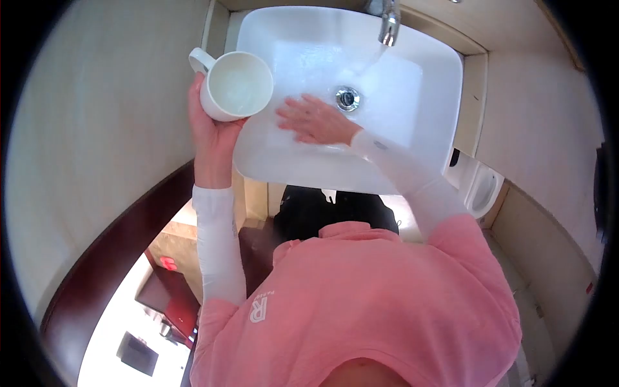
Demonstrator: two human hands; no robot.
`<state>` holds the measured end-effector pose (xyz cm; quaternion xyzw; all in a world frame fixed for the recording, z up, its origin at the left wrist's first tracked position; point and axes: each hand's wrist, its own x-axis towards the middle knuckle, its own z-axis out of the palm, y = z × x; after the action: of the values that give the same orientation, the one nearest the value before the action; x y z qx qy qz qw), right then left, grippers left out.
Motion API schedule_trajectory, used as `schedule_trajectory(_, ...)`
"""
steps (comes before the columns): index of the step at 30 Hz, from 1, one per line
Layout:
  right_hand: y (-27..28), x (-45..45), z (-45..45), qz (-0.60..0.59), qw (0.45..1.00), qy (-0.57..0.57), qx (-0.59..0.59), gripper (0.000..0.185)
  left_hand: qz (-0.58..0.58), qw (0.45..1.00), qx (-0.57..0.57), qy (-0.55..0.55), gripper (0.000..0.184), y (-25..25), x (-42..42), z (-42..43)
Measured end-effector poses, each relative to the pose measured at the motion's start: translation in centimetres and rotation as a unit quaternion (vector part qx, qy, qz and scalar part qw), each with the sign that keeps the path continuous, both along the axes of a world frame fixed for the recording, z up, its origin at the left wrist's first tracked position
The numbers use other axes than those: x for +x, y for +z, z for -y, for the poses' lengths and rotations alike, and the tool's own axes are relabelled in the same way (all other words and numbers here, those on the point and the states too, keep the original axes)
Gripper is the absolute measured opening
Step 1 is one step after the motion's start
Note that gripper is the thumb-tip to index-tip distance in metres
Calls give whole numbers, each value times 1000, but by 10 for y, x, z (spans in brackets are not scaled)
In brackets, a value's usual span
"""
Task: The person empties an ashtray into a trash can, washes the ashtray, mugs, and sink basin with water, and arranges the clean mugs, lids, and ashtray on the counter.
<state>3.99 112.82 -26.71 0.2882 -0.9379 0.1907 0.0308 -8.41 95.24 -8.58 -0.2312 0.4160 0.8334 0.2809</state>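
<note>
A white mug [240, 84] is held by my left hand [211, 132] at the left rim of the white sink [284, 164]. Its mouth faces me and its handle points to the upper left. The fingers wrap below and behind the mug, partly hidden. My right hand [316, 120] is over the basin, palm down with its fingers stretched out toward the mug, holding nothing. Whether it touches the basin I cannot tell. The metal drain [347, 99] lies just above and right of that hand.
A chrome faucet [389, 26] reaches over the back of the sink. Walls stand close on the left [109, 116] and right [548, 109]. A white toilet [483, 190] shows at the lower right, and a doorway with a dark frame [116, 251] at the lower left.
</note>
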Motion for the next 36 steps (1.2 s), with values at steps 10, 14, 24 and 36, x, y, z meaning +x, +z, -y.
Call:
schedule_trajectory(10, -2, 3, -125, -26, 964, -221, 148, 51, 11, 999, 42, 23, 36, -44, 15, 33)
schedule_trajectory(14, -1, 84, -104, 50, 967, -186, 169, 54, -7, 998, 55, 41, 40, -87, 31, 72)
schedule_trajectory(24, -12, 63, -50, 78, 981, -125, 130, 48, -58, 987, 150, -9, 47, -113, 49, 89)
schedule_trajectory(36, 7, 65, -51, 220, 974, 44, 35, 67, -95, 928, 351, -80, 45, -135, 57, 97)
